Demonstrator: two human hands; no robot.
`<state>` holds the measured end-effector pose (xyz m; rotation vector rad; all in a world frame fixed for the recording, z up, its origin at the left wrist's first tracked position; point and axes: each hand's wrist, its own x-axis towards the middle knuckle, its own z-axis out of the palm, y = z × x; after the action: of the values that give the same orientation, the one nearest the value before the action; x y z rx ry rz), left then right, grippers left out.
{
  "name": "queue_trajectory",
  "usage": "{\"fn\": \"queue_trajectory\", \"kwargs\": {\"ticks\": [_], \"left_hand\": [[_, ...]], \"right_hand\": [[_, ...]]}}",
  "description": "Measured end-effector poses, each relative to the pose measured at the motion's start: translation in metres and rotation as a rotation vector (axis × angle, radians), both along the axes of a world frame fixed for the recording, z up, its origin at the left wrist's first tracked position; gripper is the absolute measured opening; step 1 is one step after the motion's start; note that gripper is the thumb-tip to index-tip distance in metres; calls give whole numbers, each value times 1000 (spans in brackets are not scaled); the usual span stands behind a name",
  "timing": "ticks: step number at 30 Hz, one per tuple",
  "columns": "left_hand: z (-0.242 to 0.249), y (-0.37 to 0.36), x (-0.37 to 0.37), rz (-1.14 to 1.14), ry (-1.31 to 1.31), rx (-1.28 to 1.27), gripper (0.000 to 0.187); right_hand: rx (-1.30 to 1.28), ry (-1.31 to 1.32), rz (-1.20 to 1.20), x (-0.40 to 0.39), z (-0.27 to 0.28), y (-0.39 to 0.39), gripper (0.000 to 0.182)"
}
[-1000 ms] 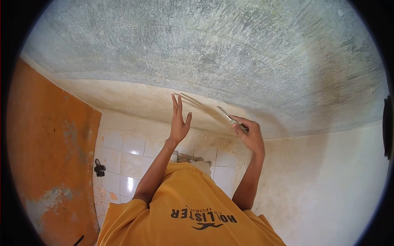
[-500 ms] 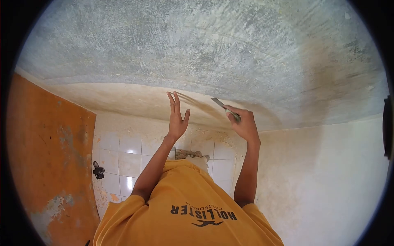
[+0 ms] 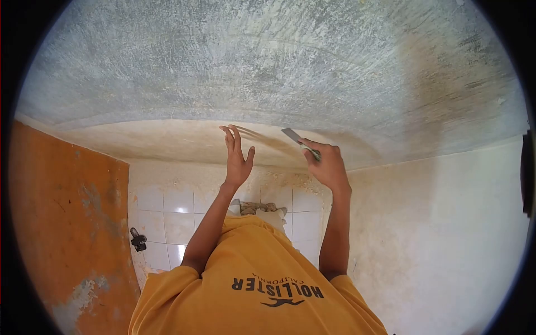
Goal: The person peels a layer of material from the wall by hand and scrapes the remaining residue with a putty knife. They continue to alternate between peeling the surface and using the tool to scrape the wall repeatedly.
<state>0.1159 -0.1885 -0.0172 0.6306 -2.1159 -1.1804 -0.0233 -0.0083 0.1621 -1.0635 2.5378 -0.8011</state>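
Observation:
My right hand (image 3: 328, 166) is wrapped round the greenish handle of a scraper (image 3: 291, 134). Its flat metal blade points up and left, right at the wall (image 3: 240, 72), close to where the rough grey surface meets a smooth cream band (image 3: 139, 134). To the left, my left hand (image 3: 238, 163) is raised with fingers stretched out and thumb apart, holding nothing. Its fingertips are at the cream band, just under the grey edge. Shadows of the hand and scraper fall across the band.
An orange wall with peeling paint (image 3: 67, 223) stands on the left, a whitish wall (image 3: 435, 240) on the right. Below lies a white tiled floor (image 3: 178, 223) with scattered flakes. A small black object (image 3: 138, 240) sits near the orange wall; crumpled cloth-like material (image 3: 262, 208) lies by my shirt.
The scraper and my right hand have shifted slightly left and up. My left hand has moved a little left, still spread, and the view has tilted slightly.

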Motion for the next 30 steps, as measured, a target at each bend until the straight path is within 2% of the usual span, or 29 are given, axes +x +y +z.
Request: {"fn": "queue_trajectory", "kwargs": {"ticks": [4, 7, 10, 13, 16, 19, 22, 25, 28, 30], "left_hand": [[-1, -1, -1, -14, 4, 9, 98], [-1, -1, -4, -6, 20, 24, 98], [0, 5, -4, -14, 42, 59, 99], [3, 2, -3, -28, 29, 77, 100], [0, 2, -3, -31, 46, 49, 100], [-3, 5, -3, -34, 73, 40, 100], [-1, 2, -6, -27, 78, 24, 101], [-4, 5, 0, -34, 63, 14, 101], [-1, 4, -1, -49, 64, 31, 101], [1, 0, -4, -43, 61, 23, 101]], "right_hand": [[29, 21, -42, 9, 9, 6, 32], [-61, 45, -18, 7, -3, 7, 32], [80, -44, -72, 13, -1, 1, 33], [-195, 80, -36, 20, -12, 11, 34], [-176, -13, -51, 17, -9, 12, 35], [92, -77, -81, 19, 18, 13, 36], [-93, 43, 20, 18, 1, 18, 35], [53, -38, -82, 14, -2, 8, 34], [-65, 59, -19, 20, -8, 15, 34], [30, 12, -62, 19, -3, 5, 34]]}}
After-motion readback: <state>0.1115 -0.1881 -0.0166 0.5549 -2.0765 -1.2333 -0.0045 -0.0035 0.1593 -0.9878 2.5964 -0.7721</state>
